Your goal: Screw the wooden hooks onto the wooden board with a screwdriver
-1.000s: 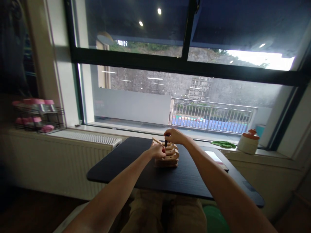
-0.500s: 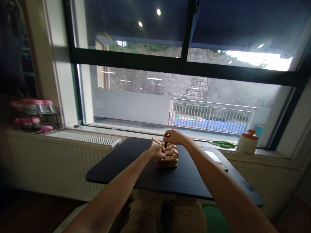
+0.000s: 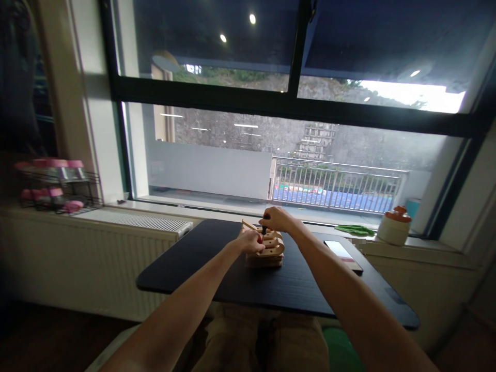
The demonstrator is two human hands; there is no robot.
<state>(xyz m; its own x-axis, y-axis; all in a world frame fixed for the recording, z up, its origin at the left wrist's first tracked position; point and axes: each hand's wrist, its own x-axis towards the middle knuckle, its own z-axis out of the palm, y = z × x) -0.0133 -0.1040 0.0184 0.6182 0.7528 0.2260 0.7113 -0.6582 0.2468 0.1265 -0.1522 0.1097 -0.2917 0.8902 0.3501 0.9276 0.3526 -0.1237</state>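
Note:
On the dark table (image 3: 186, 263) stands a small light-wood piece (image 3: 276, 251) with several curved slats and small dark holes. My left hand (image 3: 250, 242) is closed on its left side, fingers at the slats; part of the wood is hidden behind them. From above, my right hand (image 3: 277, 219) grips the dark handle of a screwdriver (image 3: 264, 229), held upright with its shaft pointing down at the wood beside my left fingertips. The tip is too small to make out.
A phone (image 3: 343, 256) with a lit screen lies on the table's right. On the windowsill are a green cloth (image 3: 354, 230) and a white jar with an orange lid (image 3: 394, 226). A radiator (image 3: 96, 258) and a wire rack of pink-lidded containers (image 3: 58, 185) are left.
My right forearm has shifted slightly left, showing more of the phone. Both hands keep their places at the wooden piece, and the screwdriver stays upright.

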